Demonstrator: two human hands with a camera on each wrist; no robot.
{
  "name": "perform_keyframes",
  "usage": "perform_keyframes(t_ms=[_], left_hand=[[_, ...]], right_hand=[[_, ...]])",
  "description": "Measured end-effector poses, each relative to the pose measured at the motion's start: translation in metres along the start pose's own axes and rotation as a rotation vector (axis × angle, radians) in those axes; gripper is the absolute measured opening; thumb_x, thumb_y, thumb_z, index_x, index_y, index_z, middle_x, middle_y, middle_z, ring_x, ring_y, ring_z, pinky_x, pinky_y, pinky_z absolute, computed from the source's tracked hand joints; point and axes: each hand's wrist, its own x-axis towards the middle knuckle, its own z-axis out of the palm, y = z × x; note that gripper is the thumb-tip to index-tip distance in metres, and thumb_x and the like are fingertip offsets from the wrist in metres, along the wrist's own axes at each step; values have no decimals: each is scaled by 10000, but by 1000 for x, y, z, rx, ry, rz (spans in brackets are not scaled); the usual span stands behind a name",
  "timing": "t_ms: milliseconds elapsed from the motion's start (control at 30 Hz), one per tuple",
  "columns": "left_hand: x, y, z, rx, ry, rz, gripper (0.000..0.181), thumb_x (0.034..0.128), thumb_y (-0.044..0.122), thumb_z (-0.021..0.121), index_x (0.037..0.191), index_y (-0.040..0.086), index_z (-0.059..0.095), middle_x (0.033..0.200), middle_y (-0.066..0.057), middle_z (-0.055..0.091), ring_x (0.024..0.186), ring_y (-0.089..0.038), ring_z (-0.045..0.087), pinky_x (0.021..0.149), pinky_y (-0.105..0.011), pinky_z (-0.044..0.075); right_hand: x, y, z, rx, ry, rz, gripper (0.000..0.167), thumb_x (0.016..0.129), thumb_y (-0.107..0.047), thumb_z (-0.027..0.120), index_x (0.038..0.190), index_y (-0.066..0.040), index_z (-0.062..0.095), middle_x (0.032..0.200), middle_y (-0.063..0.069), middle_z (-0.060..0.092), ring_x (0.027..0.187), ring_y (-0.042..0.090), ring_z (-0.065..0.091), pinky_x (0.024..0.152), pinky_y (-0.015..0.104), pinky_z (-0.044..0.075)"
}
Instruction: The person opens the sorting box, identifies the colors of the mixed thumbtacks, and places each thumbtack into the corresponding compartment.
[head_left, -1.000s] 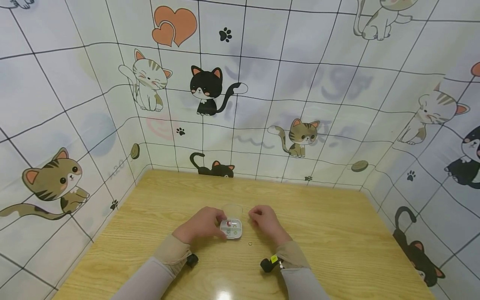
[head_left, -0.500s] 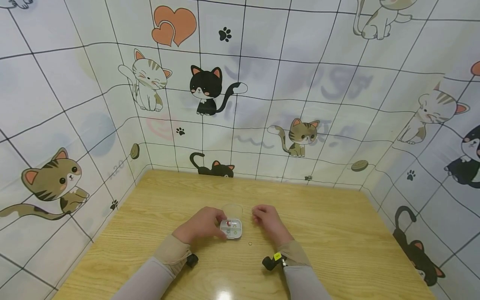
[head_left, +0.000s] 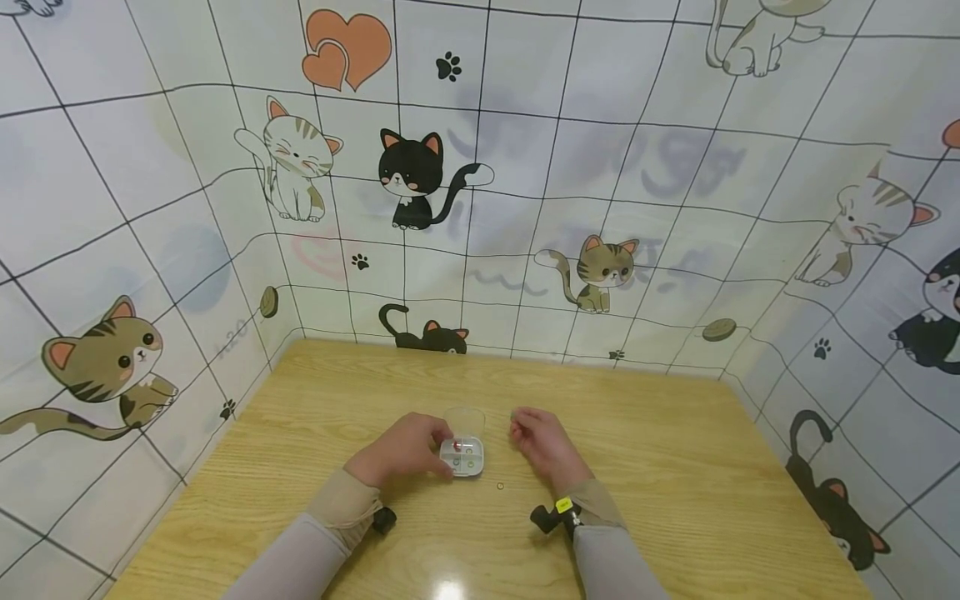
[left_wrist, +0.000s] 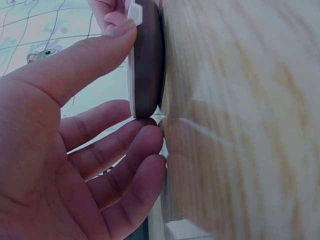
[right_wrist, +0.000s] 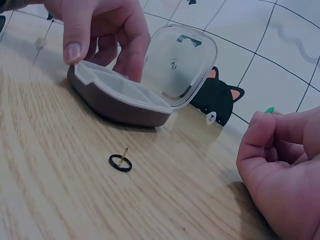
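Note:
A small open pill box (head_left: 462, 473) lies on the table, its inside split into compartments with tiny items in them, one red. Its clear lid (right_wrist: 182, 60) stands raised at the far side. My left hand (head_left: 405, 446) holds the box by its left edge, thumb on the rim, fingers against the side. To the right of the box, my right hand (head_left: 546, 446) is apart from it and pinches a tiny green piece (right_wrist: 270, 110) between thumb and forefinger; most of the piece is hidden. A small black ring with a gold post, like a stud earring (right_wrist: 120, 163), lies in front.
The wooden table (head_left: 660, 475) runs back to hanging cloth walls (head_left: 510, 167) printed with cats and grid lines. Wrist cameras are strapped to both forearms, such as the right wrist camera (head_left: 547, 518).
My right hand has drawn slightly right, away from the pill box. The left hand, the box and the black ring stay in place.

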Motion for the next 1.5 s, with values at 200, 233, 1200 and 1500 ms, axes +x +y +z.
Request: perform_keyframes(t_ms=[200,233,1200,1500], left_hand=[[0,-2,0,-4,-3,-3,457,726,280,972,1110,125,778,973,39,727,902,-160,605,861,-354,485],[1,-2,1,-6,-4,-2,455,727,283,972,1108,128,778,973,40,727,901,-160,605,859,-356,486],[4,-11,4,4,0,5,458,723,325,974,1105,164,780,965,88,715,903,-138,601,871,-351,492],[3,-11,4,11,1,1,467,723,326,973,1112,156,777,968,85,717,906,-137,603,884,-355,493]], right_hand=[[0,-4,-4,226,-39,53,122,1111,-15,436,1071,5,550,926,21,582,809,81,561,706,159,469],[0,-5,-5,268,-45,64,116,1112,-19,438,1063,-8,542,932,22,582,812,84,564,710,162,468],[-3,-15,-12,607,-148,175,27,1131,-42,405,1123,-67,399,936,37,514,814,103,497,708,162,377],[-5,-10,-3,224,-167,-21,146,1118,-51,450,1025,-77,560,934,-2,590,818,70,546,698,152,453]])
